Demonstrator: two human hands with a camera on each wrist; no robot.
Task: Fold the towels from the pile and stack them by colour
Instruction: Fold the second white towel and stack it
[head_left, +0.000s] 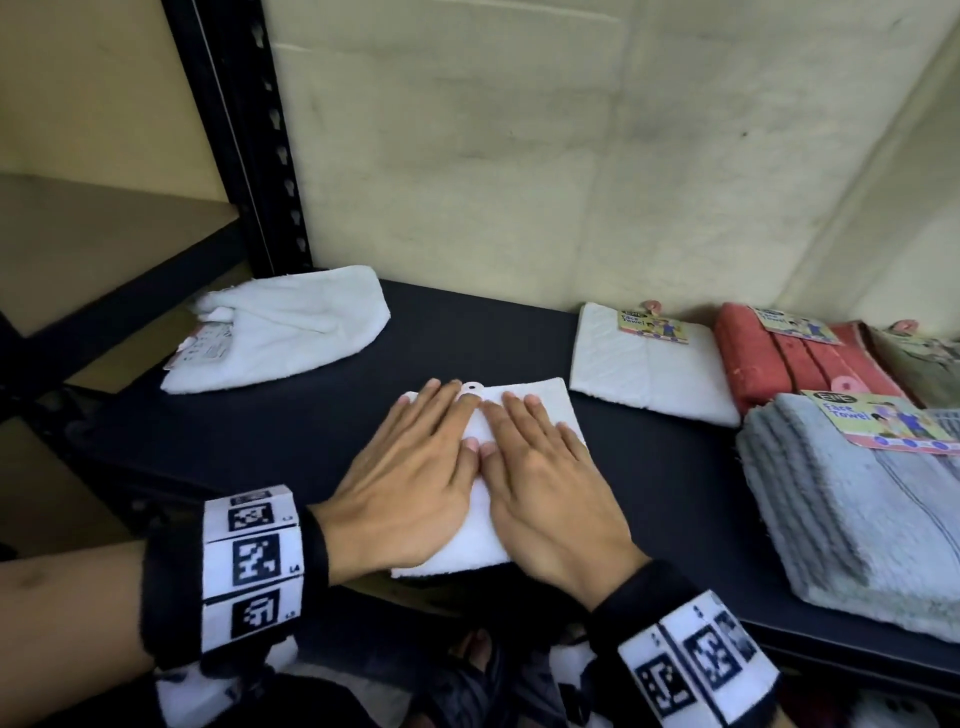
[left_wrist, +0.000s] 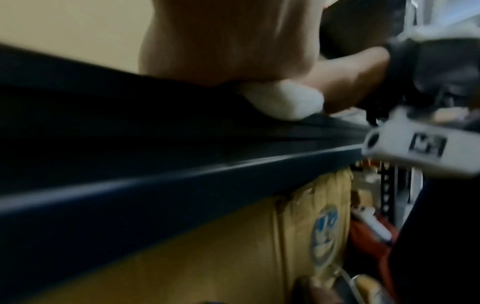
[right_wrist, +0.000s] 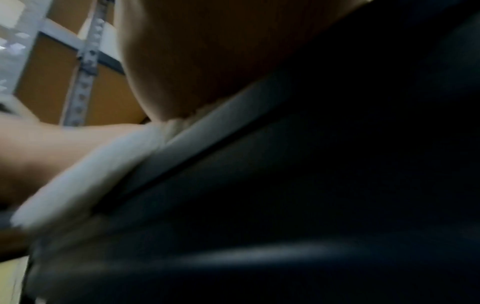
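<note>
The folded white towel (head_left: 524, 410) lies on the dark shelf (head_left: 322, 431), long axis pointing away from the person. Left hand (head_left: 400, 493) and right hand (head_left: 550, 493) press it flat, fingers straight. The white stack (head_left: 649, 369) lies nearer the right hand.

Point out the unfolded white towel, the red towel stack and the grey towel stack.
unfolded white towel (head_left: 291, 332), head view, middle of its rumpled top
red towel stack (head_left: 769, 358), head view, bare top left of label
grey towel stack (head_left: 841, 514), head view, ribbed top
</note>
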